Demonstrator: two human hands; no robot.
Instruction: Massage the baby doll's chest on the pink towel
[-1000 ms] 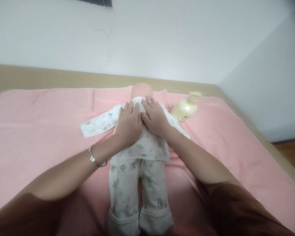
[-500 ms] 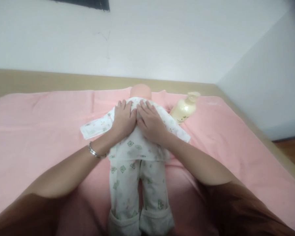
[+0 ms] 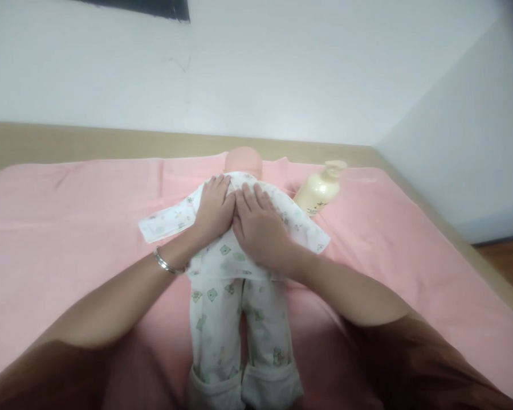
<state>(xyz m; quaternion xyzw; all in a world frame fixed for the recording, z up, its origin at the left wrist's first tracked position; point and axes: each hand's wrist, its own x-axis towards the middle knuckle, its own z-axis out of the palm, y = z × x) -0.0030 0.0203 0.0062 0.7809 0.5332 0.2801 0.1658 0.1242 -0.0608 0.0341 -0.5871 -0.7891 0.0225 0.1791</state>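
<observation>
A baby doll (image 3: 243,162) in white printed clothes lies stretched out, head away from me, its face not visible. My left hand (image 3: 215,208) rests flat on the upper left of its back, fingers extended. Flat beside it on the right side of the back lies my right hand (image 3: 259,222), its thumb close against the left one. Both palms touch the doll's white shirt (image 3: 224,250), whose sleeves spread out to each side. Printed trousers (image 3: 216,319) with turned-up cuffs cover the legs toward me. A silver bangle (image 3: 165,262) circles my left wrist.
A pale yellow pump bottle (image 3: 318,191) leans or lies by the doll's right sleeve. Under everything is a pink cloth (image 3: 77,222) over a tan surface (image 3: 60,134). White walls (image 3: 303,68) meet at the back right, and a dark object (image 3: 162,7) hangs at the top.
My right hand has slid slightly down the doll's back toward me. My left hand stays nearly in place on the shirt.
</observation>
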